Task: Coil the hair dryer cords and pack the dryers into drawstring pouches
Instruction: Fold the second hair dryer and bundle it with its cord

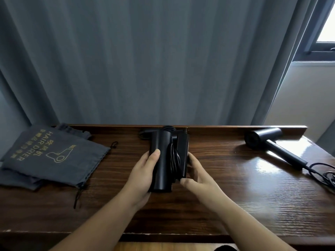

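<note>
Grey pouches [54, 158] lie at the left of the worktop [226, 196]. At centre, the left hand [143, 176] wraps the folded dryer [163, 160]; the right hand [197, 174] pinches its coiled cord [175, 156]. Coiling looks finished; bagging comes next. Another dryer [268, 142] waits uncoiled, right.

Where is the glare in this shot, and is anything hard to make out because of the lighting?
Head view: window light puts bright glare on the tabletop beside the second dryer; the held dryer, between left hand and right hand, reads almost solid black; table edge bows from wide-angle distortion.
</note>
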`<act>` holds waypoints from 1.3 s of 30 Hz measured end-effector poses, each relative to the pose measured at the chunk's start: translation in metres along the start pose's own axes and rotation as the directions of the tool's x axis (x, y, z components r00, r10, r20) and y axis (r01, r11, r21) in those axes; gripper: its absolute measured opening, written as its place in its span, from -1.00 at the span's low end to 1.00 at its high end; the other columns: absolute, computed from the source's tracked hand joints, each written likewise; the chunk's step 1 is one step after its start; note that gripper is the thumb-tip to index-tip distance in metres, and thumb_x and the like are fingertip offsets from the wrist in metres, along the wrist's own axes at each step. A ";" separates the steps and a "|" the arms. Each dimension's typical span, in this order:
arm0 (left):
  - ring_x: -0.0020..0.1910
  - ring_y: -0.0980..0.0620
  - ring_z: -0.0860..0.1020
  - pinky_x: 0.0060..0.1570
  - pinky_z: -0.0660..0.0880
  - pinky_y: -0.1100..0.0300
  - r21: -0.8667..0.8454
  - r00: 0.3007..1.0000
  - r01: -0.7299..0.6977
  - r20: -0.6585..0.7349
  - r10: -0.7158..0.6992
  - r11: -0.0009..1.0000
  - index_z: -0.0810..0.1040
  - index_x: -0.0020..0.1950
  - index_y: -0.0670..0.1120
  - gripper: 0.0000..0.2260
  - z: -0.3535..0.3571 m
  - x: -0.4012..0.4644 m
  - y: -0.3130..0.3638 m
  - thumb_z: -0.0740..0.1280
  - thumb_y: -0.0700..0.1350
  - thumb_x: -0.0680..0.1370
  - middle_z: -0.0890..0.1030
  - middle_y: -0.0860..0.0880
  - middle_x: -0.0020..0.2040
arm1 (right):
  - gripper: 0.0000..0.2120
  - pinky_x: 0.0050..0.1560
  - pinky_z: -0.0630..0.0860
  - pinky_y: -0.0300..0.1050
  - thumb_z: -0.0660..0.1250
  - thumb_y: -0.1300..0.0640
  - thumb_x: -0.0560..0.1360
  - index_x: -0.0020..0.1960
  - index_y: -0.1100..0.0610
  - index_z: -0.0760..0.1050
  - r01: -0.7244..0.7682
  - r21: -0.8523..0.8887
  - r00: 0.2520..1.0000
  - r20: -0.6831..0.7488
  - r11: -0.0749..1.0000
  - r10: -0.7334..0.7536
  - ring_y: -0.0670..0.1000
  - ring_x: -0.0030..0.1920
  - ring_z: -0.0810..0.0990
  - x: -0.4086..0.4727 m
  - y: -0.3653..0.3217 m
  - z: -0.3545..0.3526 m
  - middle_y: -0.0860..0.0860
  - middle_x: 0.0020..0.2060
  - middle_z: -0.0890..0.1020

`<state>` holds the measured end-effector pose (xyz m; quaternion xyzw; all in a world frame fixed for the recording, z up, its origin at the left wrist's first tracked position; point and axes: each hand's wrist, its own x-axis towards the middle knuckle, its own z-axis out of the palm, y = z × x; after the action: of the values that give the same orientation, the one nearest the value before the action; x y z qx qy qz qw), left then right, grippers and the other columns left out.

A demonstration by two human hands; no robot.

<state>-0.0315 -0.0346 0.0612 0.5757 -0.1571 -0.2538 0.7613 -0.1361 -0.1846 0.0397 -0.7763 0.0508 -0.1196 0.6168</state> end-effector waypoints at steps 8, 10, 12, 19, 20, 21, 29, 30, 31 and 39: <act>0.17 0.07 0.61 0.21 0.56 0.04 0.181 0.992 0.002 -0.121 0.020 0.983 0.37 0.46 0.14 -0.57 0.006 -0.002 -0.021 0.26 0.16 0.60 0.62 0.09 0.21 | -0.07 0.15 0.39 -0.41 0.59 -0.33 0.16 0.37 -0.40 0.13 -0.077 -0.193 0.995 -0.078 0.978 0.063 -0.19 0.33 0.39 0.005 0.003 0.017 -0.32 0.27 0.33; 0.14 0.09 0.61 0.10 0.58 0.12 0.201 0.991 0.003 -0.132 0.024 0.980 0.32 0.44 0.21 -0.62 0.005 -0.002 -0.023 0.24 0.13 0.62 0.61 0.10 0.19 | 0.10 0.20 0.33 -0.38 0.60 -0.35 0.10 0.44 -0.42 0.00 -0.087 -0.219 0.995 -0.064 0.972 0.074 -0.21 0.34 0.35 0.005 0.004 0.019 -0.34 0.27 0.28; 0.11 0.13 0.61 0.01 0.56 0.21 0.219 0.990 -0.001 -0.141 0.032 0.976 0.27 0.45 0.26 -0.61 0.005 -0.003 -0.023 0.24 0.10 0.64 0.60 0.13 0.20 | 0.21 0.26 0.28 -0.31 0.60 -0.40 0.01 0.35 -0.56 -0.21 -0.101 -0.234 0.994 -0.057 0.967 0.091 -0.28 0.32 0.31 0.005 0.005 0.023 -0.40 0.26 0.23; 0.53 0.08 0.22 0.49 0.26 -0.01 0.584 0.985 -0.041 -0.111 0.130 0.811 -0.04 0.55 0.40 -0.36 -0.012 -0.003 -0.027 0.27 0.13 0.62 0.18 0.12 0.59 | 0.47 0.52 0.28 0.08 0.55 -0.51 0.02 0.54 -0.28 -0.44 -0.185 -0.387 0.977 0.025 0.903 0.211 -0.09 0.50 0.25 0.013 0.011 0.021 -0.17 0.50 0.27; 0.51 0.11 0.22 0.45 0.24 0.07 0.620 0.987 -0.045 -0.095 0.131 0.784 -0.04 0.56 0.39 -0.37 -0.016 -0.001 -0.027 0.27 0.13 0.62 0.17 0.10 0.59 | 0.47 0.51 0.30 0.06 0.55 -0.51 0.02 0.55 -0.27 -0.41 -0.192 -0.389 0.972 0.053 0.901 0.230 -0.08 0.50 0.27 0.015 0.010 0.018 -0.16 0.52 0.27; 0.46 0.15 0.24 0.38 0.24 0.16 0.654 0.989 -0.047 -0.076 0.127 0.755 -0.01 0.57 0.38 -0.39 -0.019 -0.002 -0.027 0.25 0.14 0.63 0.20 0.08 0.57 | 0.46 0.51 0.31 0.02 0.55 -0.50 0.03 0.57 -0.26 -0.39 -0.195 -0.390 0.965 0.087 0.900 0.247 -0.08 0.49 0.29 0.017 0.009 0.015 -0.16 0.52 0.28; 0.44 0.12 0.32 0.34 0.32 0.17 0.813 0.993 -0.033 -0.039 0.112 0.581 0.04 0.58 0.31 -0.43 -0.050 -0.006 -0.033 0.17 0.27 0.61 0.33 0.12 0.50 | 0.07 0.20 0.42 -0.46 0.61 -0.19 0.31 0.51 -0.34 -0.11 -0.159 -0.363 0.937 0.236 0.918 0.256 -0.30 0.30 0.45 0.025 0.002 0.006 -0.29 0.33 0.45; 0.45 0.12 0.31 0.36 0.32 0.15 0.833 0.992 -0.041 -0.030 0.120 0.551 0.03 0.59 0.29 -0.42 -0.053 -0.008 -0.034 0.15 0.29 0.60 0.33 0.13 0.49 | 0.11 0.31 0.42 -0.36 0.60 -0.25 0.28 0.56 -0.29 -0.08 -0.150 -0.367 0.938 0.240 0.918 0.249 -0.26 0.36 0.42 0.025 0.003 0.005 -0.27 0.39 0.41; 0.44 0.13 0.29 0.35 0.31 0.15 0.859 0.991 -0.048 -0.024 0.133 0.510 0.03 0.59 0.27 -0.41 -0.055 -0.012 -0.034 0.14 0.30 0.60 0.33 0.14 0.47 | 0.16 0.41 0.39 -0.24 0.59 -0.31 0.25 0.60 -0.22 -0.07 -0.142 -0.371 0.940 0.240 0.918 0.243 -0.21 0.41 0.38 0.026 0.003 0.004 -0.23 0.46 0.36; 0.53 0.21 -0.42 0.55 -0.27 0.04 0.897 0.893 -0.441 0.440 0.096 -0.008 0.01 0.60 0.25 -0.41 -0.076 -0.012 -0.015 0.15 0.27 0.61 -0.23 0.22 0.61 | 0.04 0.42 0.39 -0.17 0.53 -0.20 0.35 0.62 -0.22 -0.06 -0.102 -0.449 0.912 0.315 0.888 0.264 -0.20 0.39 0.40 0.031 -0.002 -0.008 -0.21 0.46 0.35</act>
<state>-0.0040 0.0289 0.0252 0.8563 -0.4899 0.0061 0.1637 -0.1079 -0.1989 0.0473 -0.8912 0.0334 0.1012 0.4408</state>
